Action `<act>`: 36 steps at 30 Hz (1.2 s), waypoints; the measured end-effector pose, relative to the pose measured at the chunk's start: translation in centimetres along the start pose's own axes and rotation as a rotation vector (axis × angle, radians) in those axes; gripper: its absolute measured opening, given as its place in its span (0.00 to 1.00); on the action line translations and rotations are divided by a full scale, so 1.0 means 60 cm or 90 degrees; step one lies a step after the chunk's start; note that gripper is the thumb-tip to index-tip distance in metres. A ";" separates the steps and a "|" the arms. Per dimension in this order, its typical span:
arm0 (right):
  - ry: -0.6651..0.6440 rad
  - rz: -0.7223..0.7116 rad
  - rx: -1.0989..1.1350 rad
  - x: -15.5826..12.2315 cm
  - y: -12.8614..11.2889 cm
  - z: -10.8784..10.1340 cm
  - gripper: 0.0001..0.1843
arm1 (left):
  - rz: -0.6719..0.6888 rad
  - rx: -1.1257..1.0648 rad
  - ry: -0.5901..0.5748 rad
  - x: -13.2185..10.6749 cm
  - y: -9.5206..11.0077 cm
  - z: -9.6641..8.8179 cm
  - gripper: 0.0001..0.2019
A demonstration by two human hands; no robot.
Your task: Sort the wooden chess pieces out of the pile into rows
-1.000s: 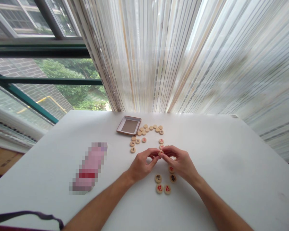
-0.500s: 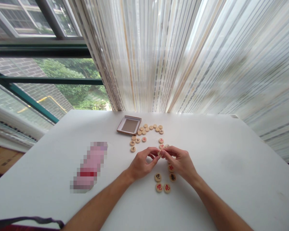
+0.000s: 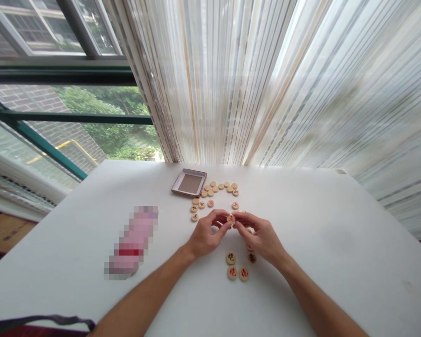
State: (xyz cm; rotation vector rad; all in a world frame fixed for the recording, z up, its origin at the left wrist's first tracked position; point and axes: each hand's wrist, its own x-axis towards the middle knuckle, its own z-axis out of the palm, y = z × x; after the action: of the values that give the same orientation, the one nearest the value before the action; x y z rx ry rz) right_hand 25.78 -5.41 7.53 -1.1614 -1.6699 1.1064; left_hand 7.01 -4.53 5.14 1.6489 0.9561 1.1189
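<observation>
Between the fingertips of both hands is a round xiangqi piece (image 3: 230, 219), its red character facing me. My left hand (image 3: 209, 232) pinches it from the left, and my right hand (image 3: 259, 234) from the right. Below the hands lie a black-marked piece (image 3: 230, 258) and two red-marked pieces (image 3: 238, 273). Another black-marked piece (image 3: 251, 258) sits by my right wrist, and a red one (image 3: 249, 245) is partly covered by that hand. Beyond the hands, several face-down pieces (image 3: 215, 189) form a loose arc, with a few face-up ones (image 3: 202, 204) nearby.
A shallow open box (image 3: 189, 181) stands at the back of the white table (image 3: 312, 262), left of the arc. A blurred-out pink object (image 3: 133, 241) lies on the left. String curtains (image 3: 214, 84) and an open window (image 3: 70, 103) border the far edge.
The xiangqi piece between my fingers has turned so its red character now shows. My right fingers have shifted from over its face to its right edge.
</observation>
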 end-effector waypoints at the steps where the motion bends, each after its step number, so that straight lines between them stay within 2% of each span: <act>1: -0.003 -0.007 -0.006 0.000 0.000 0.000 0.16 | -0.003 -0.004 -0.001 0.000 0.000 0.000 0.14; 15: 0.018 -0.077 -0.078 0.001 0.006 0.005 0.15 | -0.046 -0.113 -0.039 0.001 -0.002 -0.008 0.14; 20: 0.025 -0.140 -0.113 0.000 0.013 0.006 0.14 | -0.056 -0.140 -0.036 0.002 -0.006 -0.005 0.15; 29: 0.018 -0.201 -0.201 -0.002 0.017 0.012 0.15 | -0.070 -0.131 -0.020 0.003 -0.020 -0.007 0.18; 36: 0.015 -0.222 -0.239 -0.009 0.016 0.019 0.16 | -0.089 -0.122 -0.013 0.002 -0.016 -0.008 0.19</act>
State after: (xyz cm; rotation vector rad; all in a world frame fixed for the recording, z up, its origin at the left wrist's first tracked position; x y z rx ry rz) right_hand 25.09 -5.96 6.23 -1.0437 -2.0240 0.5756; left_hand 6.48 -4.02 4.38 1.4151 0.9074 1.0629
